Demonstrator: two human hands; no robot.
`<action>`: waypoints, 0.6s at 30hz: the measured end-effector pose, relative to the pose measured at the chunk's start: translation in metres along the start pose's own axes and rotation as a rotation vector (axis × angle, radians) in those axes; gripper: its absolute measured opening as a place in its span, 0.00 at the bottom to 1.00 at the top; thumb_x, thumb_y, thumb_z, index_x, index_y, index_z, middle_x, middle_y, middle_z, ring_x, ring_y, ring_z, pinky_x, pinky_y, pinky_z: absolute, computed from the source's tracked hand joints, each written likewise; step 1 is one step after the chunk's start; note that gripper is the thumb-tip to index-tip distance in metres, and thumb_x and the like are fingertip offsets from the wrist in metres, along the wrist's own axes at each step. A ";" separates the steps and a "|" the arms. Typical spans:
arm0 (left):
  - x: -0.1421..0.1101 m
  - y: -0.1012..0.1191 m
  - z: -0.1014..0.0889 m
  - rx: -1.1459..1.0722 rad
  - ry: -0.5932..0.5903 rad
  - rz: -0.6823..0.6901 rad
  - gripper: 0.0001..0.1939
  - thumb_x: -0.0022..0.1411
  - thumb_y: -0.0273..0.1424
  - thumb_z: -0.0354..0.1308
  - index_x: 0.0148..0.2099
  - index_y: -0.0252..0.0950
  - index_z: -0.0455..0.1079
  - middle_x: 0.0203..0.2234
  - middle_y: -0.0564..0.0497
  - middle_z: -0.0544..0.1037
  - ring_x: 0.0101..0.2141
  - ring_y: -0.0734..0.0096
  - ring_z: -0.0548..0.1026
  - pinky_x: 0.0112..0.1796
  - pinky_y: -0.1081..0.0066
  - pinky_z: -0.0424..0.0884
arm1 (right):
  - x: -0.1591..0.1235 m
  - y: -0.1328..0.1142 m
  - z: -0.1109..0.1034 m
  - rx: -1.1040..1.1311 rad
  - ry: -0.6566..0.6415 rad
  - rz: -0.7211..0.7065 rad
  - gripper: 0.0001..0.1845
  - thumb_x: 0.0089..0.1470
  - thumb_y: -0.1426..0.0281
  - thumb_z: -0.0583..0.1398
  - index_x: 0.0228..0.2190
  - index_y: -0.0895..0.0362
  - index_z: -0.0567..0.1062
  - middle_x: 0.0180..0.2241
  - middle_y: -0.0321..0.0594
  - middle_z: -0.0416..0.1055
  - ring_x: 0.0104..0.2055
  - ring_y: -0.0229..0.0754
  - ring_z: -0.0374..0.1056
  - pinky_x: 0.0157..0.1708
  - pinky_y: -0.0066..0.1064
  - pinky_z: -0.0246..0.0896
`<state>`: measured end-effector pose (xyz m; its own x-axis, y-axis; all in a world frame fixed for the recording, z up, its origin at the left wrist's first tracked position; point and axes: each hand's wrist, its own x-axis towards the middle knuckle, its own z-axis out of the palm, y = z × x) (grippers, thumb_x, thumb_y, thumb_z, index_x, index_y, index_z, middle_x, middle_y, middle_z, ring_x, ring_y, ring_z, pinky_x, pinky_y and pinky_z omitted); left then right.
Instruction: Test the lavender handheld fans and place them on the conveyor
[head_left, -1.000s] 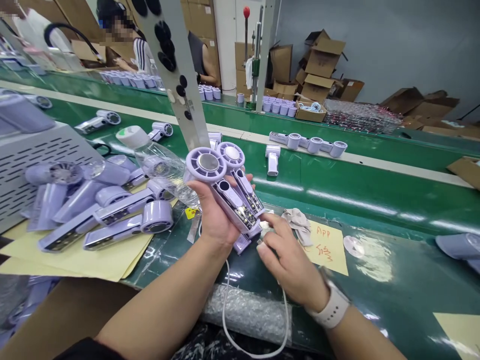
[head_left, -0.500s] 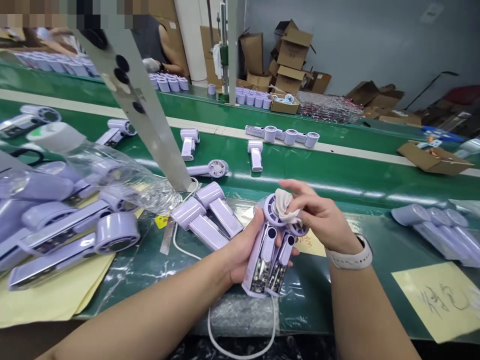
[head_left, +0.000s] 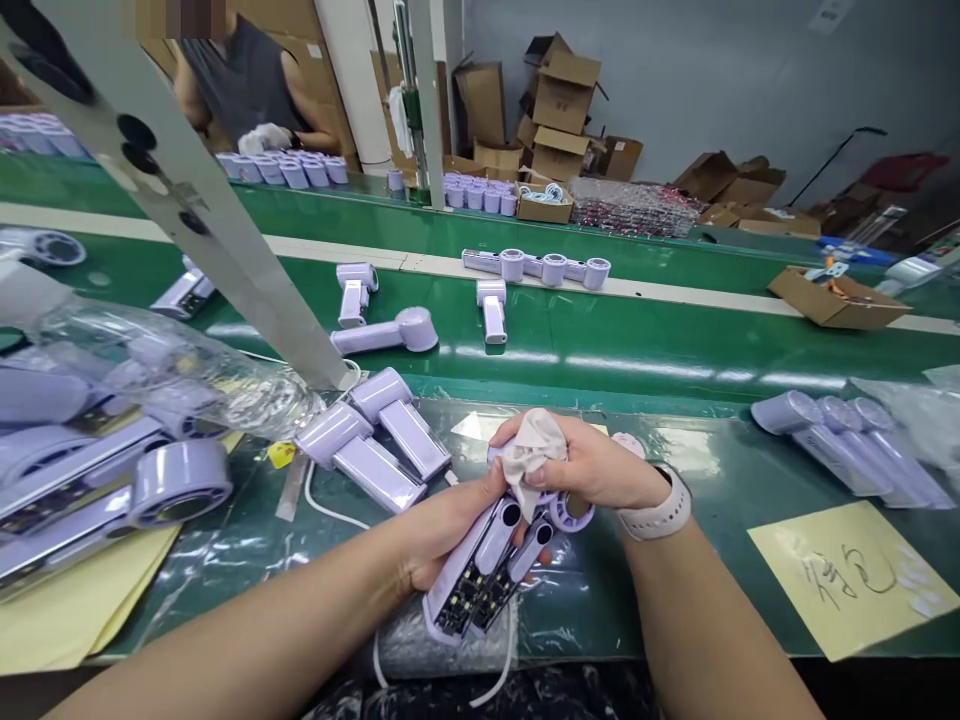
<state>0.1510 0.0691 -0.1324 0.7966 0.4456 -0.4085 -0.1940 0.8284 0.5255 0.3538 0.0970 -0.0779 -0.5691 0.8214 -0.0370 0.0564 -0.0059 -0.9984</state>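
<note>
Two lilac handheld fans [head_left: 466, 575] lie side by side in my left hand [head_left: 442, 525], its fingers wrapped round their handles. Circuit boards show through the open lower parts of both handles. My right hand [head_left: 589, 462] grips a crumpled white cloth [head_left: 534, 448] and presses it over the head of the nearer fan. The cloth and fingers hide most of that head, while the other fan's ring-shaped head [head_left: 574, 510] shows below my right hand. Just left of my hands, a pair of lilac fans [head_left: 386, 475] rests on the green table.
More fans [head_left: 180, 480] are piled at left beside plastic wrap [head_left: 255, 395]. A slanted metal post [head_left: 247, 270] stands near them. Fans lie on the green belt [head_left: 637, 335] ahead. At right are wrapped fans [head_left: 855, 440] and a yellow note [head_left: 855, 575]. A co-worker [head_left: 259, 85] sits across.
My right hand has moved with the cloth to cover the nearer fan's head. Both held fans have tilted. On the belt, a fan beside the post now shows a different side.
</note>
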 end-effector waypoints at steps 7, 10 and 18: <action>-0.010 0.011 0.008 -0.031 0.043 -0.047 0.38 0.53 0.68 0.60 0.26 0.33 0.76 0.31 0.38 0.84 0.31 0.62 0.83 0.32 0.71 0.80 | 0.012 0.016 0.005 -0.034 0.306 -0.035 0.34 0.59 0.38 0.61 0.43 0.55 0.84 0.39 0.45 0.83 0.45 0.51 0.78 0.49 0.42 0.71; -0.013 0.015 0.008 -0.032 -0.017 0.079 0.39 0.51 0.68 0.62 0.25 0.33 0.76 0.37 0.38 0.85 0.37 0.59 0.84 0.36 0.69 0.81 | 0.000 0.016 -0.009 0.073 0.467 -0.051 0.34 0.59 0.39 0.62 0.47 0.54 0.83 0.49 0.48 0.82 0.49 0.52 0.78 0.52 0.43 0.70; -0.013 0.026 0.000 -0.072 -0.070 0.302 0.40 0.46 0.69 0.64 0.25 0.32 0.75 0.34 0.38 0.84 0.36 0.58 0.84 0.37 0.66 0.82 | -0.008 0.024 -0.005 0.274 0.169 -0.028 0.30 0.57 0.53 0.71 0.59 0.45 0.77 0.50 0.38 0.79 0.45 0.42 0.74 0.45 0.32 0.70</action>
<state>0.1353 0.0849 -0.1129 0.7337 0.6528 -0.1884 -0.4656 0.6850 0.5604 0.3634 0.0933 -0.1011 -0.4216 0.9064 -0.0249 -0.1930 -0.1165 -0.9743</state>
